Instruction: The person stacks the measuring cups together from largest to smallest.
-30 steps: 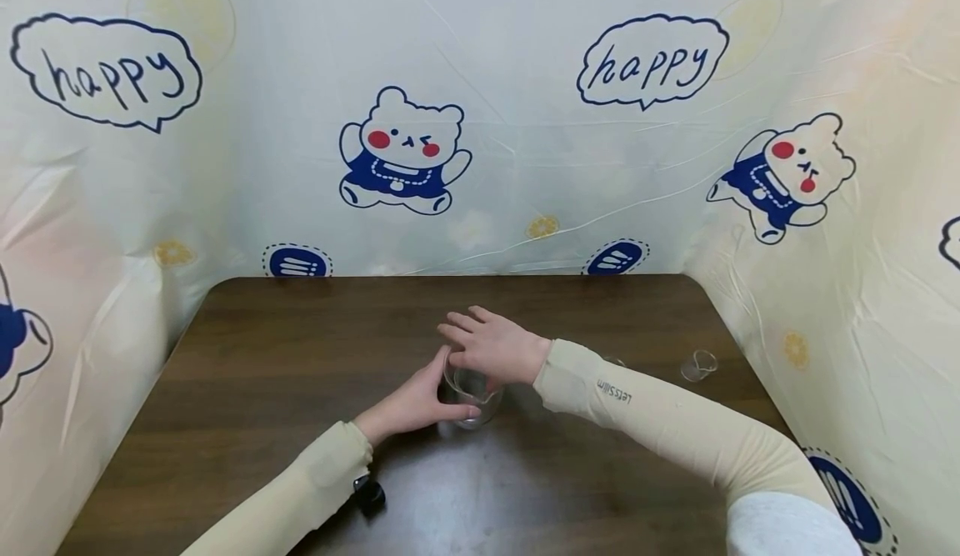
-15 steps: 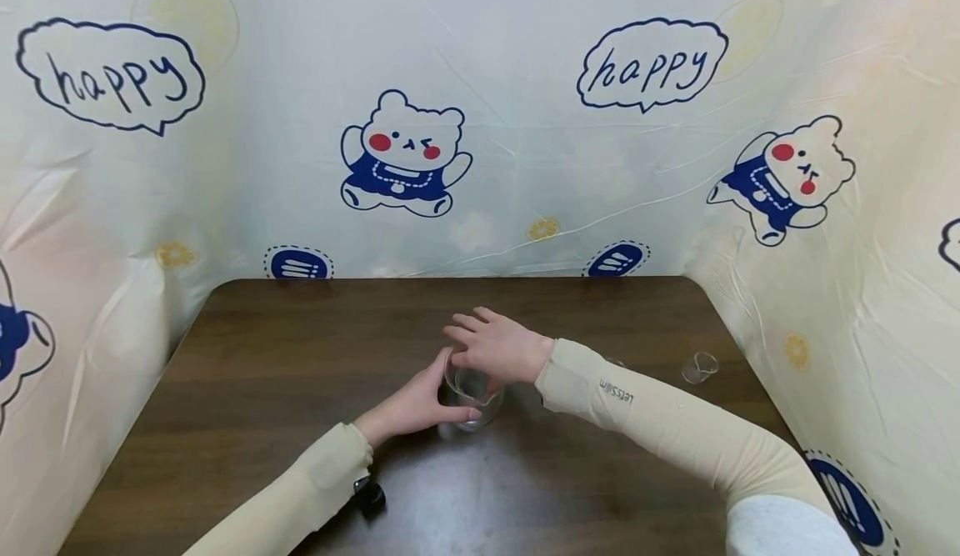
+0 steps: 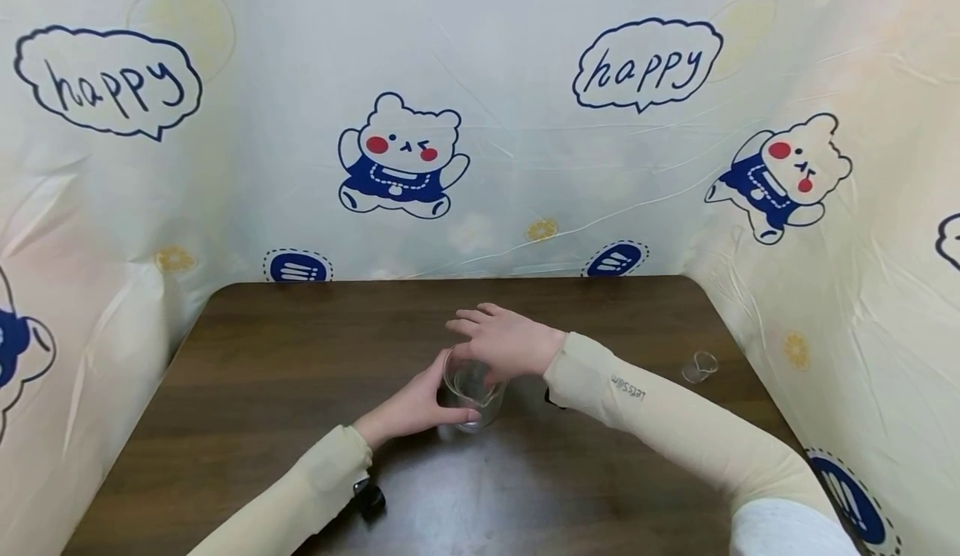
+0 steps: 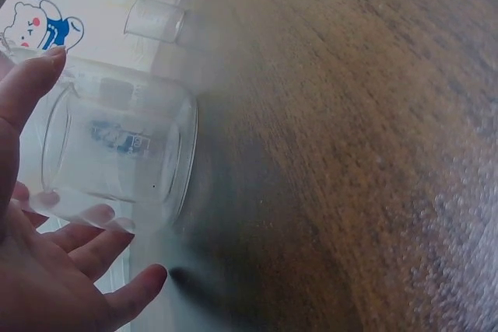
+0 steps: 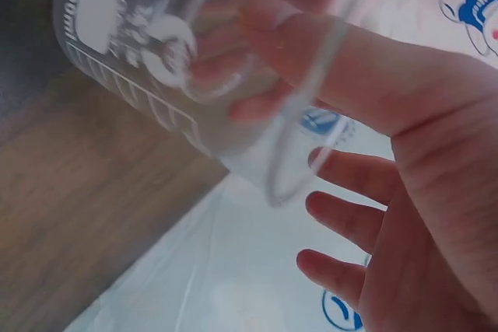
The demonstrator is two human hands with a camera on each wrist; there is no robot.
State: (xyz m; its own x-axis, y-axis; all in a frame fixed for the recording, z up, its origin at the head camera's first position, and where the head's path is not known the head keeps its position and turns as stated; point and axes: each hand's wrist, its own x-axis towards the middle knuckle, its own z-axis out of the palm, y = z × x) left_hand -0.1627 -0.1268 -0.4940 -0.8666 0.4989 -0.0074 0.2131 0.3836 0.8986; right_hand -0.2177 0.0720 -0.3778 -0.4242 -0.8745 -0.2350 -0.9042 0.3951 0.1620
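A large clear glass beaker (image 3: 486, 413) stands upright near the middle of the table, and a smaller beaker (image 3: 471, 383) sits inside it. The 500ml marking on the large beaker (image 5: 97, 13) shows in the right wrist view. My left hand (image 3: 411, 404) holds its side, thumb on the near side and fingers round the far side. Over the rim hovers my right hand (image 3: 513, 343), thumb dipping towards the mouth and the other fingers spread loosely outside. Whether the right thumb touches either glass is hard to tell.
A small beaker (image 3: 699, 367) stands at the right of the brown table (image 3: 300, 356). Printed cloth (image 3: 510, 164) hangs behind the table and at both sides. A black camera (image 3: 369, 498) sits under the left sleeve.
My right hand and forearm have shifted slightly right, and a glass rim that showed behind the right sleeve is now hidden. The left hand and the beakers have stayed in place.
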